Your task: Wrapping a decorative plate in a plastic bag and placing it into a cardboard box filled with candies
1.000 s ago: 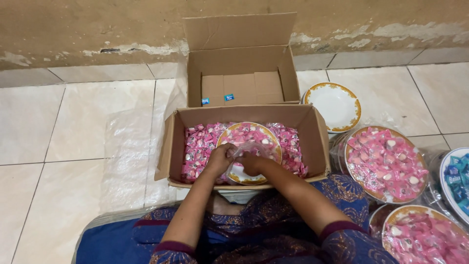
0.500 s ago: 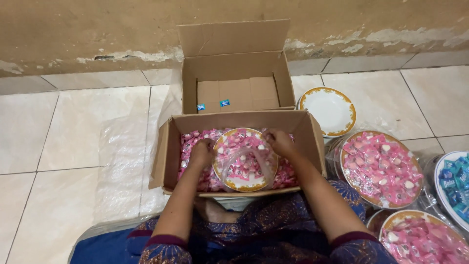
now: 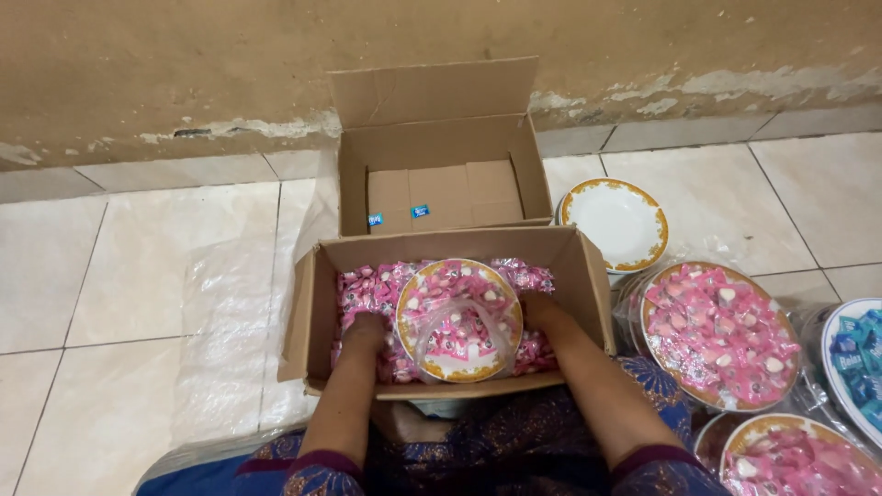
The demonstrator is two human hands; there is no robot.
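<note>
Both hands down in a cardboard box, one at each side of a wrapped plate of pink sweets.

Head view: the left hand point(image 3: 366, 332) is sunk among the loose pink sweets point(image 3: 367, 285) at the plate's left edge, and the right hand point(image 3: 536, 312) presses in at its right edge; the hands are well apart, forearms reaching straight forward, and the fingers are buried, so whether they grip the plate cannot be told. The wrapped plate point(image 3: 458, 319), round with a gold rim and tied in clear film, lies in the middle of the near cardboard box point(image 3: 588, 276). Behind it stands an open box point(image 3: 432, 152) with two small blue packets point(image 3: 397, 216) on its bottom. To the right lie an empty gold-rimmed plate point(image 3: 616, 223), a wrapped plate of pink sweets point(image 3: 718, 332), and a plate of blue packets point(image 3: 857, 363) at the frame edge.
</note>
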